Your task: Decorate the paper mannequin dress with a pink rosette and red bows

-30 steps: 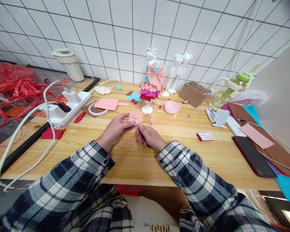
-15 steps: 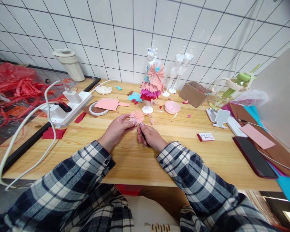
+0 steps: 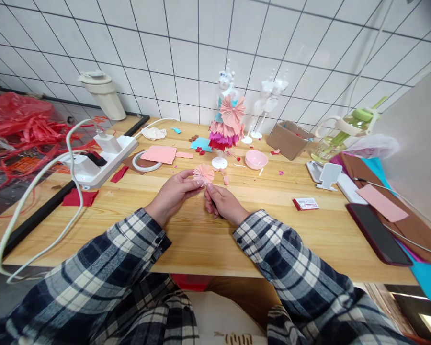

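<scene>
Pinching a pink paper fan (image 3: 203,173) in mid-frame

Pressing thumb and fingers of the left hand (image 3: 177,190) together on the fan's lower left edge, just left of the frame's centre. Closing the right hand (image 3: 224,201) around a dark tool (image 3: 221,217), mostly hidden, near the fan's base; cannot tell of contact between tool and paper. Behind, right of centre: an upright pink bowl (image 3: 256,165), open, contents too small to make out. Farther right, beside the wall (image 3: 215,28): a cardboard box (image 3: 285,142), open-topped, reddish bits (image 3: 297,129) inside. At the right of the frame: a clear jug (image 3: 323,147) with green lid (image 3: 362,115), yellowish low down. Upper left: a lidded white cup (image 3: 102,96), inside hidden.
</scene>
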The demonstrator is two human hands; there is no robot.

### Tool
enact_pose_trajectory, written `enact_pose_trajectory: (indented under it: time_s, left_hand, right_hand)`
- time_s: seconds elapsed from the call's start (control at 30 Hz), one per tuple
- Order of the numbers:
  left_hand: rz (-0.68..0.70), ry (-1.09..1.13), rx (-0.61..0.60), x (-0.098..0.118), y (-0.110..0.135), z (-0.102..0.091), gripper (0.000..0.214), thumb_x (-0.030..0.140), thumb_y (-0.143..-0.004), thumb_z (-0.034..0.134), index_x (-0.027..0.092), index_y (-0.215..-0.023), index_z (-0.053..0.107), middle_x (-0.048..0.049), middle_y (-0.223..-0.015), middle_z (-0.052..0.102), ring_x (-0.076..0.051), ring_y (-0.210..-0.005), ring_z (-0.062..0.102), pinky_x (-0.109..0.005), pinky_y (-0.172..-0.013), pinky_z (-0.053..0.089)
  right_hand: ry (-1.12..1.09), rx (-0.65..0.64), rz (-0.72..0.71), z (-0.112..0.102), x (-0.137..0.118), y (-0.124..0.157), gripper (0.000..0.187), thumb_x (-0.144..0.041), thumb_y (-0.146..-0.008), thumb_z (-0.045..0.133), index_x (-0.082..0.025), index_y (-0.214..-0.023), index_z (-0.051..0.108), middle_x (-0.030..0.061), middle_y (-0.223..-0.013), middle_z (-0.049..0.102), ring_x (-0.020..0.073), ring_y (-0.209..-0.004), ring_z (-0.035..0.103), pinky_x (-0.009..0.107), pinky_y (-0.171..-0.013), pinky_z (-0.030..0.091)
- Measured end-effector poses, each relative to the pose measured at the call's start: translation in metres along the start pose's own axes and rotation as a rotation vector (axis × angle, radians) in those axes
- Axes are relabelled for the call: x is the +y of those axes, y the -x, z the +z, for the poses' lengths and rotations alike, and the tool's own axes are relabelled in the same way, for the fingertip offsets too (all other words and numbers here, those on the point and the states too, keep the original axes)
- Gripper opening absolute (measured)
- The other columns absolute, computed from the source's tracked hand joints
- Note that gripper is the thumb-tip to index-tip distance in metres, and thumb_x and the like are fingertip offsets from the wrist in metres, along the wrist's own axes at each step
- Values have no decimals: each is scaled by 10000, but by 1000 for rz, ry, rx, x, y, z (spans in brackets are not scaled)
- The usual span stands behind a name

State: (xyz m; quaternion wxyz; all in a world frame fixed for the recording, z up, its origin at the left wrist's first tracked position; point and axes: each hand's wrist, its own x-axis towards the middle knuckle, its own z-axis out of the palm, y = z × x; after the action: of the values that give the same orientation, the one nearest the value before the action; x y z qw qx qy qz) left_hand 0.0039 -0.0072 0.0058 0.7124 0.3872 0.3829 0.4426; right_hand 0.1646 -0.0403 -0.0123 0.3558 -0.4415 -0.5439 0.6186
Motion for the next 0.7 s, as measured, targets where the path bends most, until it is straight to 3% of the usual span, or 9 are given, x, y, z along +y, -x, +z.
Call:
enact_pose_trajectory:
  time_s: [0.33,0.7]
  left_hand:
    - [-2,47,1,2,-1,-6,235,105,-711,751,139,-932,679,-39,-867,709,-104,-750,671,-198,-732,554]
    - [-42,27,-49,2,-1,-7,203,117,-716,750,131,-908,688,-44,-866,710,-117,-767,672,-201,-729,547]
  right_hand:
    - [48,-34,39,0,-2,0,484,-552,-997,261,-191,-752,472,-38,-491,569,67,-331,419,175,-348,312]
    - [80,-31,12,-2,1,1,482,-570,-979,298,-192,-766,509,-59,-486,471,77,-388,396,171,-359,343]
